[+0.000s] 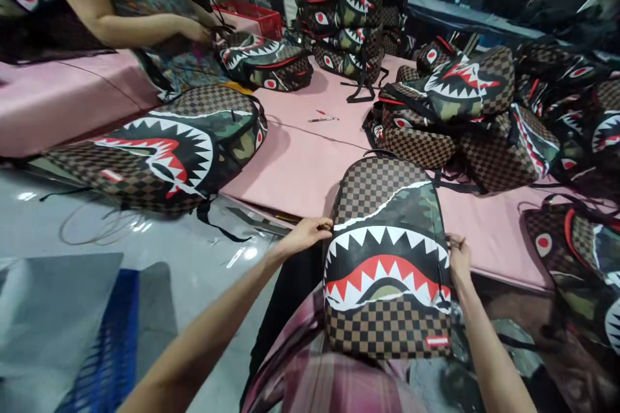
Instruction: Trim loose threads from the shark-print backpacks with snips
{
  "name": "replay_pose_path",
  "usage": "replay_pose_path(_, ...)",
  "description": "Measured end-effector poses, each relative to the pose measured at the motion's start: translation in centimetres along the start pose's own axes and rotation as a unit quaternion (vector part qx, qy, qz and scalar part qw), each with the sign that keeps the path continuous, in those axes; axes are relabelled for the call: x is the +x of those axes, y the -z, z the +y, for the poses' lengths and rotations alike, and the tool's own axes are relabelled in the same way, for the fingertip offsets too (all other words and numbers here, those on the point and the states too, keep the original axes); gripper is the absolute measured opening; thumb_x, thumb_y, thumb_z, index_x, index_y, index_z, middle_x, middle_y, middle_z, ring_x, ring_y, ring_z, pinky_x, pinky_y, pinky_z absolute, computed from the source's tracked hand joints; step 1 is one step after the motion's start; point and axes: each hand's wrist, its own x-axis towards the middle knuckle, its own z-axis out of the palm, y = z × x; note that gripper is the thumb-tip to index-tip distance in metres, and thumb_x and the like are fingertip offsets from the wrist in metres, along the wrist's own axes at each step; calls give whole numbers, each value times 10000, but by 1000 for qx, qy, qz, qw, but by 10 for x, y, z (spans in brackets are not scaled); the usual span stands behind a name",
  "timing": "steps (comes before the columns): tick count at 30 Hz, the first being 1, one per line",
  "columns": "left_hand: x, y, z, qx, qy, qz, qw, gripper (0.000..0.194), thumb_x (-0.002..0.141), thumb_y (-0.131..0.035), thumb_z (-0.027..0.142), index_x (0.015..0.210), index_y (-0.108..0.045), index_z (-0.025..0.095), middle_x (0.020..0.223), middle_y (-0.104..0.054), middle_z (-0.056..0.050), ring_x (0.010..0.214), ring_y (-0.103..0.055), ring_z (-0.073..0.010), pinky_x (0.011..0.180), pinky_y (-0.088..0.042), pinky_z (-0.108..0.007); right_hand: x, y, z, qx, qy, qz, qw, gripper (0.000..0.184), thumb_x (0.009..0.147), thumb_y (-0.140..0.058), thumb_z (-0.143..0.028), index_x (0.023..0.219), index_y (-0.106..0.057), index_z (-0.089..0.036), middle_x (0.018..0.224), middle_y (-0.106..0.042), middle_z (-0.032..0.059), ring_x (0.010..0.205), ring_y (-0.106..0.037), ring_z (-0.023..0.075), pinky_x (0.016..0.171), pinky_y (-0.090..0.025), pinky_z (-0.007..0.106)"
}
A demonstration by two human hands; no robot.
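Observation:
A backpack (382,206) with brown checks, a camouflage patch and a toothed shark mouth rests upright at the table's near edge, against my lap, its front facing me. My left hand (310,235) grips its left side, thumb and fingers pinched at the edge. On the opposite side my right hand (459,257) has its fingers closed at the backpack's right edge. The back of the backpack and its straps are hidden, apart from a dark loop at the top.
The pink table (310,168) bears a pen (322,119), a backpack (194,135) on the left and a heap of backpacks (450,110) on the right. More are stacked (343,26) behind. Across the table a person (145,19) handles another backpack (271,64). A blue crate (104,348) stands lower left.

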Motion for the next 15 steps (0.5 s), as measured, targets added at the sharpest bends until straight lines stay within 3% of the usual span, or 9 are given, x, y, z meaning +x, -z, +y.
replay_pose_path(2,10,12,5,93,-32,-17,995,225,800,-457,292,847,-644,177,855,-657,-23,811,-591,-161,763,-428,-233,-30,15,-14,-12,48,-20,999,291,818,-411,-395,891,-582,-171,942,-600,82,890,-531,194,773,-410,336)
replay_pose_path(3,14,15,7,141,-52,-18,988,241,820,-423,282,838,-640,179,860,-652,-25,809,-588,-158,768,-422,-235,-48,20,-22,-26,98,-72,992,254,839,-401,-325,941,-583,-179,981,-597,82,913,-531,189,792,-409,335)
replay_pose_path(5,17,12,7,223,-91,-13,971,234,835,-395,249,889,-612,181,900,-632,-36,825,-579,-154,763,-416,-235,-87,24,-37,-56,209,-289,933,238,837,-395,-189,973,-590,-189,959,-610,74,891,-543,179,781,-423,326)
replay_pose_path(6,17,8,5,252,-101,-1,962,223,835,-393,233,924,-590,180,916,-619,-43,827,-576,-154,749,-417,-234,-105,23,-43,-80,242,-361,897,259,824,-396,-134,983,-590,-195,941,-616,66,888,-541,175,774,-424,317)
replay_pose_path(7,17,2,2,274,-101,16,956,215,837,-387,221,944,-569,177,918,-609,-51,819,-574,-153,730,-420,-234,-121,20,-45,-102,255,-396,876,296,811,-380,-83,984,-590,-200,906,-620,55,857,-542,166,746,-425,300)
replay_pose_path(11,22,-15,-8,326,-39,120,937,201,857,-350,205,942,-525,158,868,-596,-68,752,-571,-156,670,-417,-241,-153,6,-38,-179,273,-427,843,386,742,-374,1,991,-586,-205,854,-615,31,783,-521,158,689,-408,280)
replay_pose_path(15,71,-4,17,362,-10,258,896,241,894,-331,246,932,-548,148,945,-605,-82,813,-561,-170,699,-405,-264,-155,3,-31,-209,273,-448,825,468,689,-377,31,1028,-583,-217,815,-604,10,767,-522,149,694,-411,264)
